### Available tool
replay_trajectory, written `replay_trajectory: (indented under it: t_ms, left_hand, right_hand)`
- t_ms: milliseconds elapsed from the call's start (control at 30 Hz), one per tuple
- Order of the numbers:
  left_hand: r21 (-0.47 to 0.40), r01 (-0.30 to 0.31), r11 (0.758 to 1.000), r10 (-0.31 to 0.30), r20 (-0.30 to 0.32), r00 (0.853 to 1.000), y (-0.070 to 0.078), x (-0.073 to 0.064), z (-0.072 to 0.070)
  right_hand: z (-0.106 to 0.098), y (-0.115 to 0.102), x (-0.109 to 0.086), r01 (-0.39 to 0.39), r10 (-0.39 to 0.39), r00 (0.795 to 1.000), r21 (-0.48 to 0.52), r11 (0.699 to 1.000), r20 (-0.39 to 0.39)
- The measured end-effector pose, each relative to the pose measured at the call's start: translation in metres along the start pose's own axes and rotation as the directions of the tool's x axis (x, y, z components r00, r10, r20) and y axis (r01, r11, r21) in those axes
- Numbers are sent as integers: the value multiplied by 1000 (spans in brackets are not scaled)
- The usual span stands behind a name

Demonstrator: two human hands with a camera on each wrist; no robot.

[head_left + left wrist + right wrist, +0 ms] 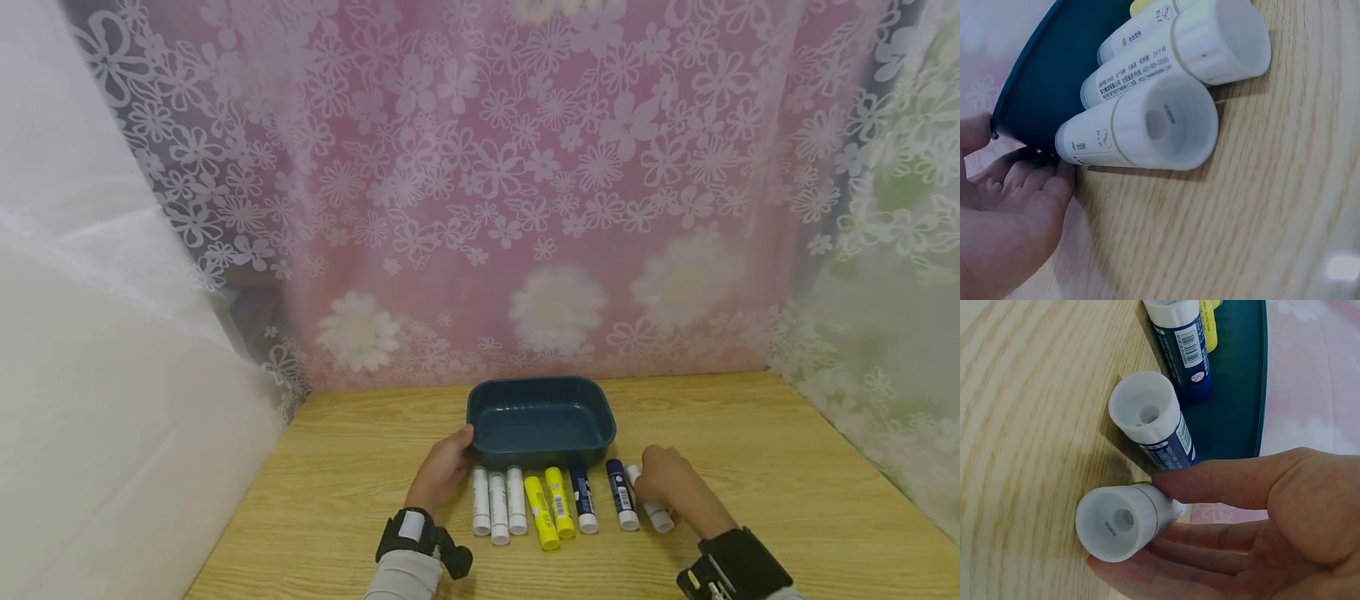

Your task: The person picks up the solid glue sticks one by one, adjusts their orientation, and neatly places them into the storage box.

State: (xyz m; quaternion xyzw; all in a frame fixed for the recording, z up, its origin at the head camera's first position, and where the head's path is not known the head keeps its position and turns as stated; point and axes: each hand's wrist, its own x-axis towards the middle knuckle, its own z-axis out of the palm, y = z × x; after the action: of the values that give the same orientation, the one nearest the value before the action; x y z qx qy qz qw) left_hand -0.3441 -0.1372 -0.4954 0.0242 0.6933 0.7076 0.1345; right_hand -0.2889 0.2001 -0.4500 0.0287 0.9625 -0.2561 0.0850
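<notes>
A dark blue plastic box (540, 427) sits on the table. My left hand (442, 468) grips its left end, thumb at the rim and fingers beneath the side. Close to that hand, three white glue sticks (498, 508) lie in front of the box. Thumb and fingers of my right hand (671, 479) pinch another white glue stick (1119, 522), its hollow base facing the right wrist camera. Just left of it lies a dark blue glue stick (622, 496) with a white base.
Between the white sticks and the right hand lie two yellow glue sticks (553, 504) and a second dark blue glue stick (582, 500). All rest on the wood-grain table (360, 442). A pink flowered curtain (450, 208) hangs behind, and pale sheeting (97, 333) borders the left.
</notes>
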Motion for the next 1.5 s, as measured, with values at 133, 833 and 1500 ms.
replay_trajectory:
  t_ms: [133,833,1500]
  left_hand:
    - [-2,0,1000,0,2,1000,-1,0,-1]
    - [-15,0,1000,0,-9,1000,1,3,1]
    - [-35,-45,998,46,25,999,-4,1,-1]
  right_hand:
    - [0,-1,0,1,-1,1000,2,1000,-1]
    - [-19,2,7,24,-24,1000,36,999,-9]
    - [-53,-24,24,118,-119,991,-14,993,-60]
